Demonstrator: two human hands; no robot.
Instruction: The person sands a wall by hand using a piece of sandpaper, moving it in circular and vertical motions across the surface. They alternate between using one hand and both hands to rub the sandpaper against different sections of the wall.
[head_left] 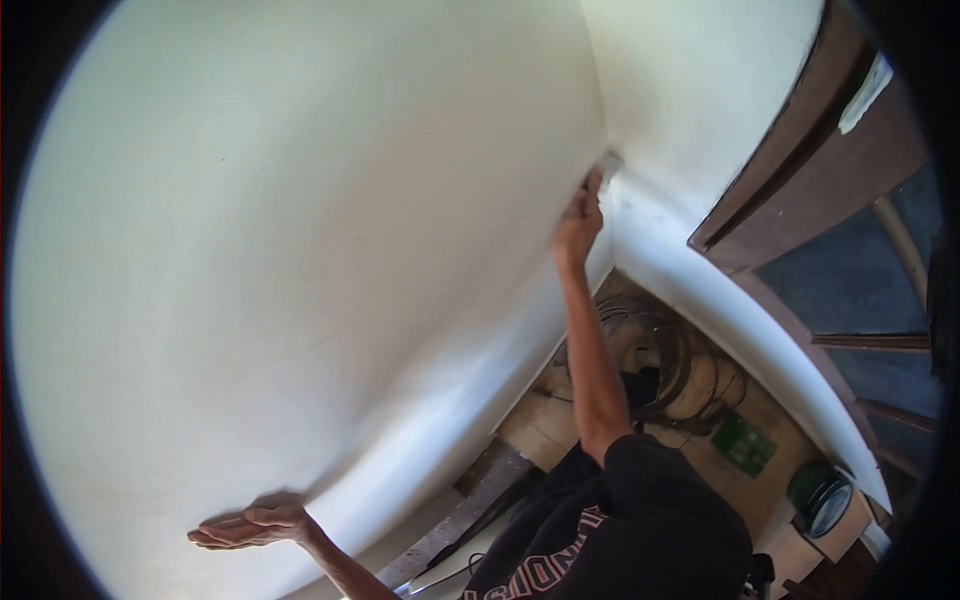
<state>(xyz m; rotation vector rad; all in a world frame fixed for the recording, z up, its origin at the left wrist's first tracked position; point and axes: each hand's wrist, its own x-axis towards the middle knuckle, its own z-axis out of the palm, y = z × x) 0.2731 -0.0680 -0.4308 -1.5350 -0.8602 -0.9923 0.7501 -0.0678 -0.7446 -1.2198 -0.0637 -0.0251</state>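
My right hand (pixel 578 225) reaches up to the corner where two pale walls meet. Its fingers are closed round a small flat grey piece (pixel 608 163), blurred and mostly hidden, whose end is right at the corner line. Lower down on the left, my left hand (pixel 250 525) is open, with fingers stretched out and the palm side close along the broad white wall (pixel 300 250). Nothing shows in that hand.
On the floor below the corner lie coiled dark cables (pixel 665 350) and a green packet (pixel 744 446). A dark green round container (pixel 822 498) stands beside a cardboard box (pixel 845 525). Brown window frames (pixel 800 180) with dark panes run along the right. A long plank (pixel 460 525) lies at the wall's foot.
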